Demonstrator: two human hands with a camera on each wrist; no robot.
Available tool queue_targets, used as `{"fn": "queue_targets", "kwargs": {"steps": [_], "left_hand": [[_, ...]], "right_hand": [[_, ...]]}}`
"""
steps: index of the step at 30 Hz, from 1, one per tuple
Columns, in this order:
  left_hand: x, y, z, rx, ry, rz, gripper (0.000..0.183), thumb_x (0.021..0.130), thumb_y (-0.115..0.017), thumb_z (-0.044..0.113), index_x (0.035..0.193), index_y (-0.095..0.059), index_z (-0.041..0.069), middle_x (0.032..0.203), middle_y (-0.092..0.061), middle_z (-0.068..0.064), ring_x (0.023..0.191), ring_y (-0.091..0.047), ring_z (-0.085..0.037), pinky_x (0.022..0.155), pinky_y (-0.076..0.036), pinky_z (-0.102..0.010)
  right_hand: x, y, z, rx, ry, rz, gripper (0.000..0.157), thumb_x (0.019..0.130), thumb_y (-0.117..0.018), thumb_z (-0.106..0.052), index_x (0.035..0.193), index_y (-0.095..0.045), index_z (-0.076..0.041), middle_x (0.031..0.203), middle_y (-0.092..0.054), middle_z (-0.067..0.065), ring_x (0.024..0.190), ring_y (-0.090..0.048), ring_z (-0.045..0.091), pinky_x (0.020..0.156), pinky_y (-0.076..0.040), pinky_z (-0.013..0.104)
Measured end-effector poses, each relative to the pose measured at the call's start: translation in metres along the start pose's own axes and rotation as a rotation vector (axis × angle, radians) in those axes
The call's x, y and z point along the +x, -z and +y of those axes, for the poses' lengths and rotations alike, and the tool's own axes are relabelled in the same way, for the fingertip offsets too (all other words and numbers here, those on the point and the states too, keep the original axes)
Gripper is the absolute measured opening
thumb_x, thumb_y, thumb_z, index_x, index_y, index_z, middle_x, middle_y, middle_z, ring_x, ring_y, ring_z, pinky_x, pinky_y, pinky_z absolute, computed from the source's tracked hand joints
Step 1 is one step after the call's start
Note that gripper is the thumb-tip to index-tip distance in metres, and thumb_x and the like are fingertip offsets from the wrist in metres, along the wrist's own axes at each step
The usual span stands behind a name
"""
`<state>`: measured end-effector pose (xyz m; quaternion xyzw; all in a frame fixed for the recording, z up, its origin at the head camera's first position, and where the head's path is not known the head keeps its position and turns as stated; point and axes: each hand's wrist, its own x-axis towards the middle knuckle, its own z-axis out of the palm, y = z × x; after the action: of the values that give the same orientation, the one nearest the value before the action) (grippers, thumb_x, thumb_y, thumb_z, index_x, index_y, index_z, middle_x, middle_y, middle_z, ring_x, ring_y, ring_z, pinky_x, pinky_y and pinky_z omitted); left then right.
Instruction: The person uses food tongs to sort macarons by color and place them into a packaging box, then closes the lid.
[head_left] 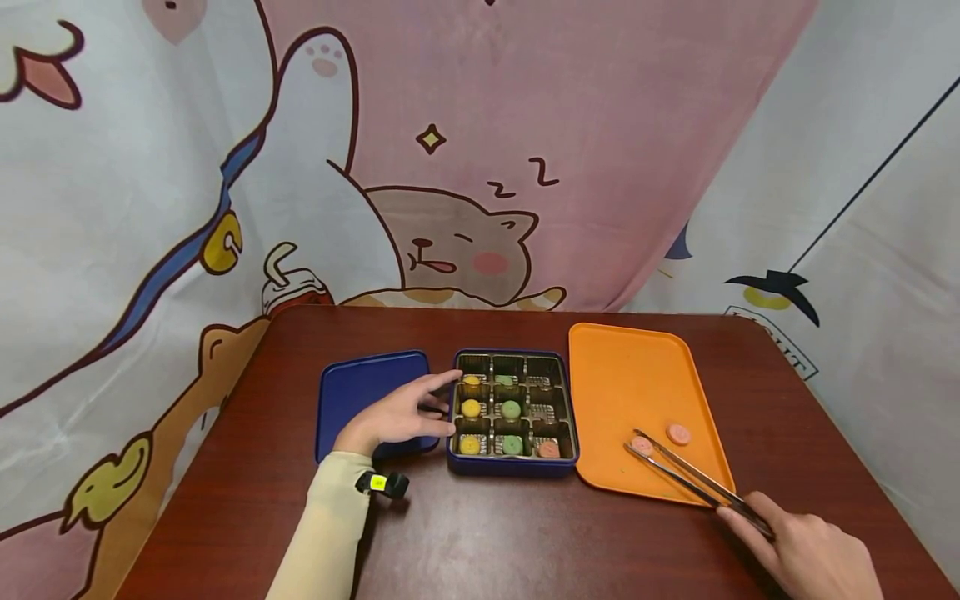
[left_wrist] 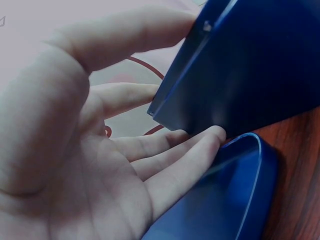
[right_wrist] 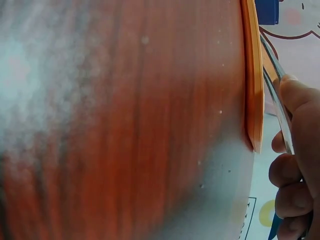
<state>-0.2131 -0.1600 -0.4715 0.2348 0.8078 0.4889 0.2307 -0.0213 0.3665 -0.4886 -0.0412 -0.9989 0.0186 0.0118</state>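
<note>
Broadly, a brown table (head_left: 480, 533) spreads beneath the fingers of a left hand (head_left: 401, 412) and a right hand (head_left: 817, 554). An orange tray (head_left: 630, 375) lies ahead and left of the right fingers. A blue box (head_left: 517, 468) with nine compartments stands just right of the left fingers, which are spread and touch its side. A blue lid (head_left: 375, 383) lies below that hand. The right fingers grasp metal tongs (head_left: 742, 505), whose tips reach beyond them to either side of a pink disc (head_left: 642, 447) on the tray; whether metal touches it, I cannot tell. A second pink disc (head_left: 678, 433) sits just right of the tips. Sensibly, the tips should be low and level, the disc centred between them, and the squeeze gentle, since it may slip. The left fingers do best pressing lightly, so as not to shift the box.
</note>
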Motion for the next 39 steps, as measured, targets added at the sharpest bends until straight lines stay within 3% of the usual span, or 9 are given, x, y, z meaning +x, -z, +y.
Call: {"fn": "queue_targets", "kwargs": {"steps": [14,21,29,39], "left_hand": [[-0.001,-0.001,0.0,0.002,0.003,0.001,0.091,0.094,-0.082,0.021,0.168,-0.029,0.021,0.169,-0.029,-0.012,0.135,-0.057,-0.033,0.107,-0.053,-0.05],[-0.001,-0.001,0.001,-0.004,0.005,-0.002,0.091,0.094,-0.081,0.02,0.168,-0.029,0.021,0.168,-0.029,-0.013,0.135,-0.057,-0.033,0.107,-0.053,-0.05],[0.0,0.0,0.001,-0.003,-0.001,-0.007,0.091,0.094,-0.081,0.02,0.168,-0.029,0.019,0.168,-0.029,-0.015,0.134,-0.057,-0.034,0.106,-0.054,-0.049],[0.0,0.0,-0.001,-0.008,-0.003,-0.002,0.091,0.094,-0.082,0.022,0.168,-0.029,0.022,0.168,-0.029,-0.013,0.135,-0.057,-0.033,0.106,-0.054,-0.048]], "right_hand": [[0.0,0.0,0.0,-0.008,0.003,0.004,0.051,0.098,-0.061,-0.066,0.091,-0.06,-0.016,0.052,-0.033,-0.004,0.046,-0.038,0.016,0.045,-0.026,0.033],[0.0,0.002,-0.005,-0.007,0.029,0.078,0.047,0.097,-0.067,-0.061,0.09,-0.06,-0.016,0.052,-0.03,-0.004,0.045,-0.035,0.016,0.045,-0.025,0.033],[0.005,0.004,-0.016,0.021,0.097,0.232,0.041,0.096,-0.074,-0.052,0.082,-0.052,-0.02,0.053,-0.025,-0.006,0.043,-0.027,0.015,0.043,-0.019,0.031],[0.019,0.011,-0.031,0.041,0.153,0.285,0.038,0.094,-0.077,-0.048,0.082,-0.052,-0.022,0.051,-0.025,-0.008,0.042,-0.026,0.013,0.039,-0.019,0.03]]}}
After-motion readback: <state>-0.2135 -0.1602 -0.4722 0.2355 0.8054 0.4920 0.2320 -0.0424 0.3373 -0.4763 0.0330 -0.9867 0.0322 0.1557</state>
